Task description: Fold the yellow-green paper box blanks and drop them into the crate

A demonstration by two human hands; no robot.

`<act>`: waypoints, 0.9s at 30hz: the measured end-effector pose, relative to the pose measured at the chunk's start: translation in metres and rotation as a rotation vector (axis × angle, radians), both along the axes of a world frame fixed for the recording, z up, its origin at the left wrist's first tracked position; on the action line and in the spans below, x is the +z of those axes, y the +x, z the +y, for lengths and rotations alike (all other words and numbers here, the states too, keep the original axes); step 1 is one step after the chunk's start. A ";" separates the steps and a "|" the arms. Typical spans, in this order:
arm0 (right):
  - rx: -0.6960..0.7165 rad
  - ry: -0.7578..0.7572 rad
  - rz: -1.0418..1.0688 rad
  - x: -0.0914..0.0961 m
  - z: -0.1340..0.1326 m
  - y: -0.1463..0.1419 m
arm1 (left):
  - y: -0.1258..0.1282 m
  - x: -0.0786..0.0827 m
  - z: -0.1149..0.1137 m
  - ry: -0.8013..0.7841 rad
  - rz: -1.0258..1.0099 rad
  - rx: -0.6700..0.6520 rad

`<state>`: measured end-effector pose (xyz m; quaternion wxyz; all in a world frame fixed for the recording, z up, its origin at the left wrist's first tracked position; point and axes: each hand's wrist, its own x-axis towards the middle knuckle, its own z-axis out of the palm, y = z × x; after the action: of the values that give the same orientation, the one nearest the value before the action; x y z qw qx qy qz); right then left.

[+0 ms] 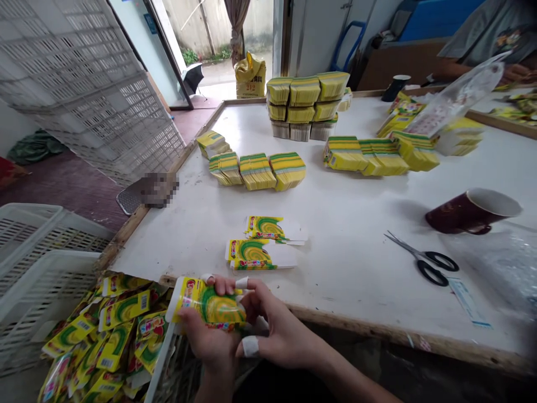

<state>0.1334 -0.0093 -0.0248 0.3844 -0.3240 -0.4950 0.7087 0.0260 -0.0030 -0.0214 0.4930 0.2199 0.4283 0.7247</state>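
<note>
Head view: the left hand [212,341] lies low at the near edge, palm turned up, its thumb laid across the left of a flat, glossy yellow-and-green printed card carton [210,302] and its fingers curled over the far side, so the left grip pinches it. The right hand [279,324] comes in from the lower right with fingers bent at the carton's right end, its taped thumb lowered well apart from the taped index finger; whether that grip pinches the carton, I cannot tell. The carton is held just off the near edge of the surface, tilted, swirl and coloured lettering facing up, a white flap at its left end. Just beyond, on the white, wood-edged surface [344,252], lie two flat yellow-and-green cartons with white ends [262,254]. To the left, more printed cartons [113,324] are heaped in a white slatted plastic crate [161,358]. Black-handled scissors [434,266] rest to the right, near a tipped dark maroon mug [472,211]. Farther back stand rows of yellow carton bundles [257,170] and a three-tier block of bundles [302,106]. At the far right, another person [486,42] is partly in view.
</note>
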 end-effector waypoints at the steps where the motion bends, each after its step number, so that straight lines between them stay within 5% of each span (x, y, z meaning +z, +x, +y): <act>1: -0.025 0.013 -0.021 -0.001 -0.001 -0.001 | 0.000 0.000 0.002 0.000 0.010 0.013; 9: -0.257 0.073 -0.087 -0.006 0.013 0.025 | -0.004 -0.017 -0.002 -0.097 0.207 -0.059; 15: -0.395 0.627 -0.521 -0.001 0.021 0.058 | -0.033 -0.004 0.006 -0.100 0.274 -0.140; 20: -0.240 1.008 -0.801 0.009 0.018 0.062 | -0.044 0.012 0.012 -0.040 0.857 -0.424; 23: -0.298 0.976 -0.713 0.009 0.012 0.053 | -0.031 0.006 0.009 -0.125 1.104 -0.669; 27: -0.615 0.550 -0.504 -0.002 0.012 0.045 | -0.017 -0.009 0.001 -0.095 1.270 -0.551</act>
<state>0.1780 0.0030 -0.0268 0.5157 -0.5033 -0.6229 0.3045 0.0088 -0.0016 -0.0309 0.3221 0.6805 0.5934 0.2846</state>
